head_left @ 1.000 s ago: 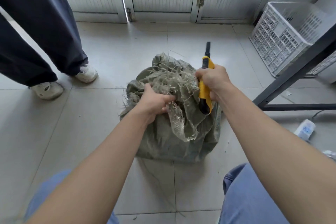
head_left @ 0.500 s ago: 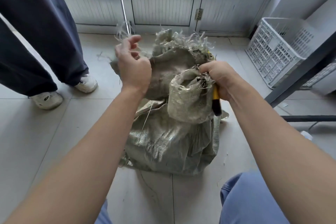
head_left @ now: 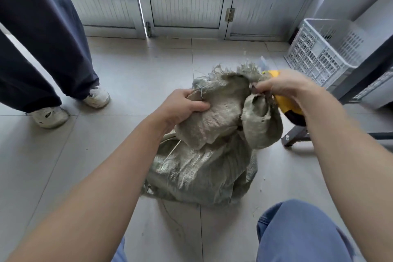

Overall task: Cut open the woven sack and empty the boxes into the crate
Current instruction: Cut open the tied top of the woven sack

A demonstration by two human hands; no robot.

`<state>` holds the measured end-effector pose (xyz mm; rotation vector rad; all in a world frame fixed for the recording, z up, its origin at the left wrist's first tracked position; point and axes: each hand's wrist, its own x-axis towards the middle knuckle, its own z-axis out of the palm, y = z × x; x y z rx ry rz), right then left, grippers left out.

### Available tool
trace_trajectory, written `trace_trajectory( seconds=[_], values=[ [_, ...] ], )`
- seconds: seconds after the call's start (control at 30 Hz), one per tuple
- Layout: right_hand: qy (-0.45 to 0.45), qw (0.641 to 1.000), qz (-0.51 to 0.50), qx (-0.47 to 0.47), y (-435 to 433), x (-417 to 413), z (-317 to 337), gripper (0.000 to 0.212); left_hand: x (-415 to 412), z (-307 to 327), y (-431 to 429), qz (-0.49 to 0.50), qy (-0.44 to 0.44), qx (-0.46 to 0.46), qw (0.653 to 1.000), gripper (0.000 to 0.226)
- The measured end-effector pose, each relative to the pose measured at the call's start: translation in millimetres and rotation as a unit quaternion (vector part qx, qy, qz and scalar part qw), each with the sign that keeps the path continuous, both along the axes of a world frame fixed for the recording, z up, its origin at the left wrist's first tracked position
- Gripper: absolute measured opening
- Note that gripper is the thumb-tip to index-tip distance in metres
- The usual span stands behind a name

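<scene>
Head view looks down on a grey-green woven sack [head_left: 202, 168] slumped on the tiled floor [head_left: 127, 70], its lower part resting on the tiles and its upper part pulled up and folded over. The left hand [head_left: 180, 106] grips a bunch of the cloth at the sack's upper left, fingers curled into the fabric and thumb across the top. The right hand [head_left: 285, 87] is at the sack's upper right, closed round a yellow and black utility knife [head_left: 286, 103] while its fingertips pinch the frayed rim of the sack's mouth. The knife's black end sticks out below the palm and a bit of yellow shows above the knuckles. The blade cannot be made out. Loose fibres stand up along the torn top edge between the two hands.

A white lattice crate [head_left: 319, 57] stands beyond the sack to the right, well apart from it, against the wall. A dark metal frame foot [head_left: 296, 137] sits on the floor just to the right of the sack. To the left of the sack, well apart, a second person stands in dark wide trousers [head_left: 42, 49] and pale shoes [head_left: 49, 116]. Behind the sack run grey panelled doors [head_left: 187, 6]. Nearer than the sack, at lower right, is the wearer's knee in blue jeans [head_left: 297, 232].
</scene>
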<state>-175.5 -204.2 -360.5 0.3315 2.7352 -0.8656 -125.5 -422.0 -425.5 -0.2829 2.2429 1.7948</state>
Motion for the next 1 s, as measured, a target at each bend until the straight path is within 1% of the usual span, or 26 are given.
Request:
trace_trajectory(
  seconds=[0.07,0.1,0.13,0.2,0.27,0.33,0.37,0.4,0.43,0.5,0.57,0.63,0.7,0.77,0.83,0.87,1.0],
  values=[
    [0.059,0.998,0.003,-0.020,-1,-2,19,0.050,-3,-3,1,0.009,-0.008,-0.022,1.000,0.026],
    [0.083,0.996,0.014,-0.030,-5,-1,28,0.056,-4,-4,3,0.010,-0.010,-0.041,0.999,0.025],
    [0.106,0.993,0.027,-0.037,-10,1,37,0.056,-5,-4,6,0.006,-0.011,-0.060,0.998,0.023],
    [0.123,0.988,0.070,-0.061,-26,6,43,0.049,-5,-4,13,-0.008,-0.018,-0.078,0.997,0.016],
    [0.087,0.987,0.106,-0.081,-46,14,36,0.041,-5,-2,18,-0.023,-0.035,-0.054,0.998,0.012],
    [0.023,0.989,0.133,-0.061,-59,19,10,0.036,-3,-2,17,-0.043,-0.070,0.008,0.997,0.011],
    [-0.003,0.990,0.133,-0.046,-60,19,-6,0.035,-2,-2,14,-0.059,-0.093,0.045,0.993,0.009],
    [-0.030,0.991,0.123,-0.049,-58,18,-20,0.035,0,-3,9,-0.080,-0.114,0.078,0.987,0.009],
    [-0.054,0.990,0.110,-0.074,-54,17,-32,0.033,2,-6,4,-0.099,-0.132,0.100,0.981,0.013],
    [-0.092,0.983,0.089,-0.135,-46,15,-49,0.026,6,-15,-3,-0.110,-0.151,0.116,0.976,0.024],
    [-0.104,0.980,0.078,-0.151,-41,14,-60,0.023,9,-26,-3,-0.086,-0.151,0.129,0.976,0.025],
    [-0.098,0.979,0.075,-0.163,-38,15,-67,0.024,9,-34,0,-0.048,-0.136,0.139,0.980,0.014],
    [-0.073,0.980,0.081,-0.166,-35,16,-69,0.029,10,-40,2,-0.028,-0.129,0.148,0.980,0.007],
    [-0.020,0.983,0.116,-0.139,-31,19,-65,0.035,10,-43,3,-0.021,-0.129,0.153,0.980,0.007],
    [0.039,0.980,0.178,-0.076,-26,25,-56,0.041,10,-45,2,-0.014,-0.131,0.153,0.979,0.011],
    [0.055,0.975,0.210,-0.048,-23,28,-50,0.043,9,-47,2,-0.008,-0.132,0.152,0.980,0.012],
    [0.035,0.956,0.288,0.040,-13,41,-38,0.041,6,-51,3,0.009,-0.128,0.153,0.980,0.016]
  ],
)
